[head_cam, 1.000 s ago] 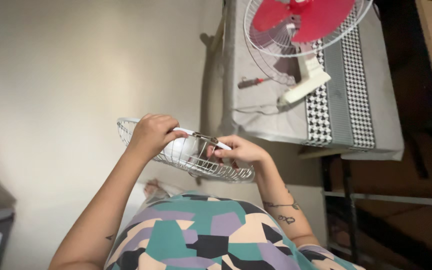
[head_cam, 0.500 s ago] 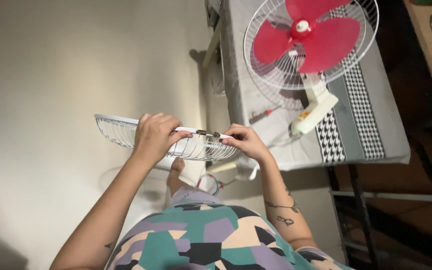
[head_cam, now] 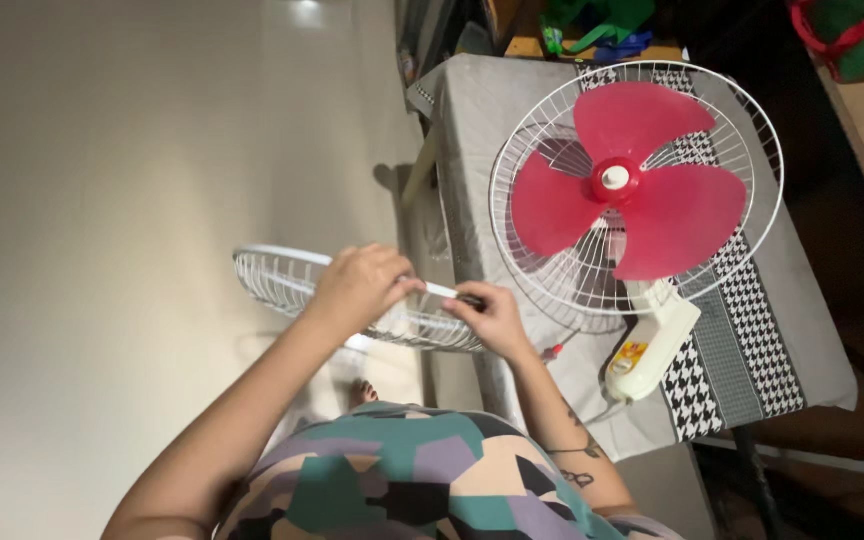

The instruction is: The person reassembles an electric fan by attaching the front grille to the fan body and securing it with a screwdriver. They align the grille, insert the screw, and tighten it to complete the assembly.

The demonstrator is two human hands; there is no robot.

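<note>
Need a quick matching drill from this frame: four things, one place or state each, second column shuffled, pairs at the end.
Things:
1. wire guard
2. fan blades
3. left hand
4. tablecloth

Places or states:
a. red, uncovered at the front
b. grips the guard's rim from above
c. grey, spread under the fan
d. held off the table in both hands

Pairs: 1-d, 2-a, 3-b, 4-c

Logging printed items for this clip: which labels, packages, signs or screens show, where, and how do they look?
Label: small yellow and red sticker on the white fan base, lying on the cloth-covered table.
No packages, signs or screens can be made out.
</note>
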